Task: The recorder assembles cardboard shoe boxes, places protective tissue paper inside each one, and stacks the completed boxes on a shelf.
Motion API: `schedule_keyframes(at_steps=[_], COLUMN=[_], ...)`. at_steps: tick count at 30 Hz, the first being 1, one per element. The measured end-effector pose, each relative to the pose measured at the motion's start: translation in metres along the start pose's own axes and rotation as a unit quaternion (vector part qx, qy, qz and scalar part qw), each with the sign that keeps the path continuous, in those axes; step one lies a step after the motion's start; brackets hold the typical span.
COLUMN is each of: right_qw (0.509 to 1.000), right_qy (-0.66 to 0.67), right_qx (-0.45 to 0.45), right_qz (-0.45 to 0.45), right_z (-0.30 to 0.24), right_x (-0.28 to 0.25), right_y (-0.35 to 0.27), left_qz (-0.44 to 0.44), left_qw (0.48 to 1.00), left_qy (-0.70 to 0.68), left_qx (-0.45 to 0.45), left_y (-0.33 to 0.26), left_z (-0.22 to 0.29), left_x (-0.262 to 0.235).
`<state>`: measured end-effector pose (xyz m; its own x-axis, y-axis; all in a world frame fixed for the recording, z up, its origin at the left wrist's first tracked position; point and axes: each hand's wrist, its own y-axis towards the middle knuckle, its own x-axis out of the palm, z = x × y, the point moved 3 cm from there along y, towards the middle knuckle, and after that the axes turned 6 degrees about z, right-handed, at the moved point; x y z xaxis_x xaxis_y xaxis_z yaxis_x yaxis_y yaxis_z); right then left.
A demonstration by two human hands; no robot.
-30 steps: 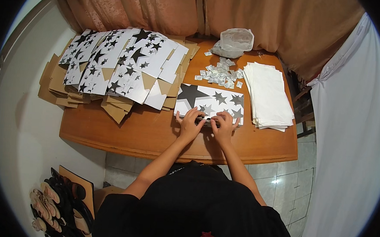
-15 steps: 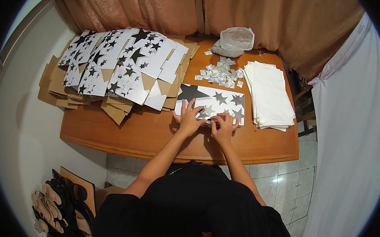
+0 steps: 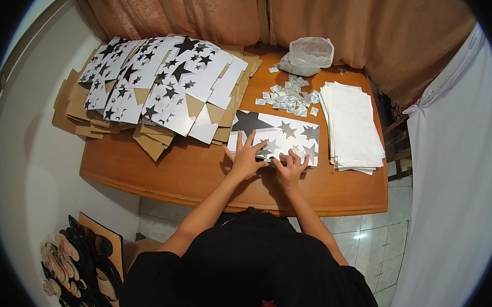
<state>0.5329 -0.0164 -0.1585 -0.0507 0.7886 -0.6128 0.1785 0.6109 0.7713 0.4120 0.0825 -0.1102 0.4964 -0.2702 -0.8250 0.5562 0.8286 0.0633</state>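
A closed cardboard box [image 3: 300, 127], white with black and grey stars, lies on the wooden table in front of me. My left hand [image 3: 247, 158] rests on its near left part, fingers spread over the top and thumb reaching toward the front edge. At the near right part, my right hand [image 3: 291, 168] has bent fingers on the top, thumb and forefinger closing on the front edge. Both thumbs come close together near the middle of that edge. The front side of the box is mostly hidden by my hands.
Overlapping flat star-printed cardboard sheets [image 3: 165, 102] cover the table's left. Beyond the box lie many small clear-and-white sachets [image 3: 288, 97] beside an open plastic bag [image 3: 309, 54]. White paper sheets [image 3: 352, 125] are stacked at right. Shoes [image 3: 73, 261] stand at lower left.
My right hand has shifted slightly left and down along the front edge, its thumb now nearer my left thumb. My left hand stays on the box. The whole view has shifted slightly.
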Motion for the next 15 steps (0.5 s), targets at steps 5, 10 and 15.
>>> schedule_keyframes(at_steps=[5, 10, 15], right_qw=[0.999, 0.999, 0.994], right_qy=[0.033, 0.024, 0.040], right_qx=[-0.003, -0.001, 0.099], right_qz=[0.015, 0.023, -0.009], right_z=[-0.007, -0.004, -0.008], right_x=[-0.008, -0.005, -0.006], right_y=[0.006, 0.007, 0.014], left_qz=[0.000, 0.005, 0.025], left_qw=[1.000, 1.000, 1.000], left_qy=[-0.002, 0.001, 0.000], left_qx=[0.009, 0.007, 0.016], left_y=[-0.002, 0.000, -0.001], left_z=[-0.006, -0.005, -0.009], left_x=[0.000, 0.002, 0.006])
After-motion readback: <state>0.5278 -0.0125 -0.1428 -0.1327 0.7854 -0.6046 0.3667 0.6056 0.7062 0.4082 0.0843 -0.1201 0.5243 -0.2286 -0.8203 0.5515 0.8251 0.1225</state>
